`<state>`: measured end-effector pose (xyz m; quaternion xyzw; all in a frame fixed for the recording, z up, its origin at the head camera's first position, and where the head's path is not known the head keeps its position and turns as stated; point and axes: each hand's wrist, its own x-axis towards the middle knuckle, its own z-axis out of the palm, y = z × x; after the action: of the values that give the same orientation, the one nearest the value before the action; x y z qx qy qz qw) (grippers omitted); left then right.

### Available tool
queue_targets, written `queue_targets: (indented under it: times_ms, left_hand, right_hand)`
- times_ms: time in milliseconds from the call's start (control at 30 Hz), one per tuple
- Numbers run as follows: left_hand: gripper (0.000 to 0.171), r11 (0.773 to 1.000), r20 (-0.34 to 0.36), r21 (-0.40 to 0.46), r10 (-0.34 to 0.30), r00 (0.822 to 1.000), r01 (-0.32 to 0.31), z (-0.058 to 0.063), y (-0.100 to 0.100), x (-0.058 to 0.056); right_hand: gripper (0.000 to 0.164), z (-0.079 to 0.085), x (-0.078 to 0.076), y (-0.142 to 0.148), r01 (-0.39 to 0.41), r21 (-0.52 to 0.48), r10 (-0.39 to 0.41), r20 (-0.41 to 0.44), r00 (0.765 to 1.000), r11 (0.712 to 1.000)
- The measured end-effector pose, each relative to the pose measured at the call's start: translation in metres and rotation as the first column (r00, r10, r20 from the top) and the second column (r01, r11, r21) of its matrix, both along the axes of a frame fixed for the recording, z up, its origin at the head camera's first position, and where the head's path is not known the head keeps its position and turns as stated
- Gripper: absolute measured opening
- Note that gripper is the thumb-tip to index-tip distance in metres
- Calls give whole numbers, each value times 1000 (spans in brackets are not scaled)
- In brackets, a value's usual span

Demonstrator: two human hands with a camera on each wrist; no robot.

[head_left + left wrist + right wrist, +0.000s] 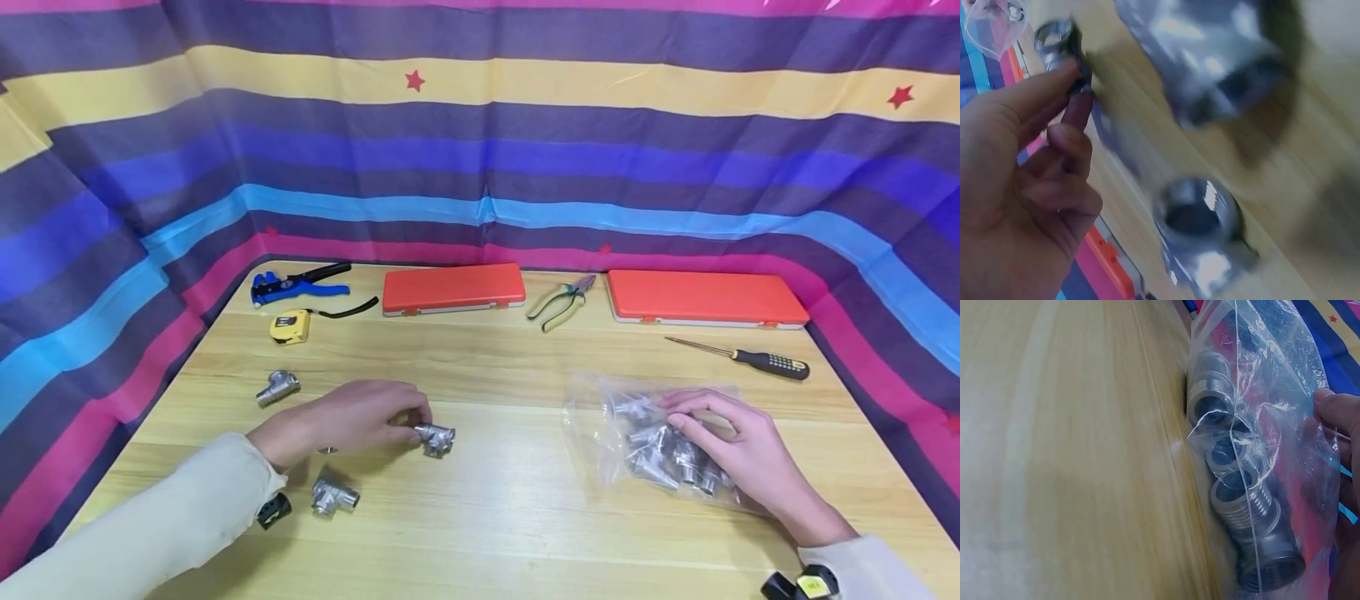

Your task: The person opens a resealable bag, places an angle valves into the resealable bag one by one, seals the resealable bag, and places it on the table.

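Prob. setting tee (438,440) down on table (510,525) left of bag (589,427), pinching it w/ L hand (348,423), gripping bag w/ R hand (738,437); next, likely ease L pinch to release.

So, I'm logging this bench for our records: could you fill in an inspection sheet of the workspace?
Surface: light wood-grain table.
Job's things: clear bag containing metal fittings; one held fitting; at least two loose fittings on the left.
Clutter: blue-and-black hand tool, yellow tape measure with black strap, two orange cases, pliers, screwdriver.
Hands: left hand pinches a fitting; right hand holds the bag.
Cables: nothing seen.
Surroundings: striped cloth with red stars behind the table.
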<state>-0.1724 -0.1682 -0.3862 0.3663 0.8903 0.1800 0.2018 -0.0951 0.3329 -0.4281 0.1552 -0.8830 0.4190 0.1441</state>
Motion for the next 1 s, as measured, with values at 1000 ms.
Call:
queue_targets:
  times_ms: [1000]
  left_hand:
    - [20,974,-81,135,-173,982,183,-21,219,-7]
  right_hand:
    - [32,1,-2,-3,-16,25,18,-65,998,1000]
